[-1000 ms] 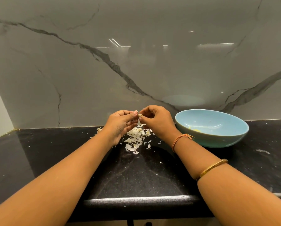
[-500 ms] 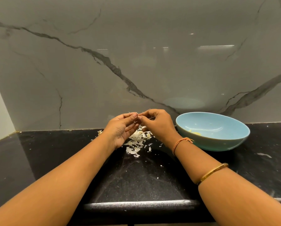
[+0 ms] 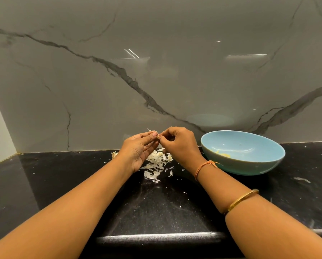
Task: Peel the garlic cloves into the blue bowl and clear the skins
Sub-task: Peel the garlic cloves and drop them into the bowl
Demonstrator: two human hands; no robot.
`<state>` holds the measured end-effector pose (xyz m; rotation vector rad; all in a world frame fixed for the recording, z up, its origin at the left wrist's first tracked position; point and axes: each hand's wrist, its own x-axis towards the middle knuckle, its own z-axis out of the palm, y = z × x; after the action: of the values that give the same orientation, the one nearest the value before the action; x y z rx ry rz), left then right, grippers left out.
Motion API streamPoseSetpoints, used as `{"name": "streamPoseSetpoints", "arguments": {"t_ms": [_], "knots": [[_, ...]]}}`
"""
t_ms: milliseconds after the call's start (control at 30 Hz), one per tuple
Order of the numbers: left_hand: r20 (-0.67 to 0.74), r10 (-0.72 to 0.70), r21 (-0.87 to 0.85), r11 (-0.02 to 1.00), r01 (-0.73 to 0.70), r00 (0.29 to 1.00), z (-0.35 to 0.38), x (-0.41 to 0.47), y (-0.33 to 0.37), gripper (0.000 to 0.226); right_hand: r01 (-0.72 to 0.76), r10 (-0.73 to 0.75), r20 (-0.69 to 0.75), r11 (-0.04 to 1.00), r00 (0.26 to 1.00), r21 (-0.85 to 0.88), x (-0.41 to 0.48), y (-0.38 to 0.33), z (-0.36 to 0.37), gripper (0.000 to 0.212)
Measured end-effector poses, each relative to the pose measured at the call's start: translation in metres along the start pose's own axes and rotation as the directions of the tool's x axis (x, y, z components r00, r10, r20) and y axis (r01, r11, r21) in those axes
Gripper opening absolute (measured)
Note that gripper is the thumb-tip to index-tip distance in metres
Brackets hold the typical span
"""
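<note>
- We pinch a small garlic clove (image 3: 158, 137) between the curled fingertips of our left hand (image 3: 138, 149) and right hand (image 3: 179, 144).
- Just beneath the pinch, loose skins (image 3: 157, 162) lie piled on the black counter (image 3: 156, 208).
- Right of the grip stands the blue bowl (image 3: 259, 165), with yellowish peeled pieces (image 3: 224, 155) inside.

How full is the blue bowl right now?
Nearly empty. The blue bowl sits upright on the black counter with only a few pale yellow pieces at its bottom.
</note>
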<state>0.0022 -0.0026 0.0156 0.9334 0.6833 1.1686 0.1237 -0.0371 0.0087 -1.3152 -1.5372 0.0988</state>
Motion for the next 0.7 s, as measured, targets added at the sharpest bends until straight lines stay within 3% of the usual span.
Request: {"name": "streamPoseSetpoints", "arguments": {"t_ms": [467,700], "knots": [[-0.05,0.1,0.144,0.985,-0.092,0.994,0.0027,-0.0012,-0.0044,0.005,0.04,-0.039,0.008,0.983,0.999,-0.179,0.0001,-0.0034,0.0036,0.015],[-0.039,0.076,0.158,0.985,-0.069,0.996,0.0038,-0.0008,-0.0016,0.004,0.049,-0.05,-0.002,0.98,0.999,-0.195,0.0008,-0.0033,0.0046,0.015]]}}
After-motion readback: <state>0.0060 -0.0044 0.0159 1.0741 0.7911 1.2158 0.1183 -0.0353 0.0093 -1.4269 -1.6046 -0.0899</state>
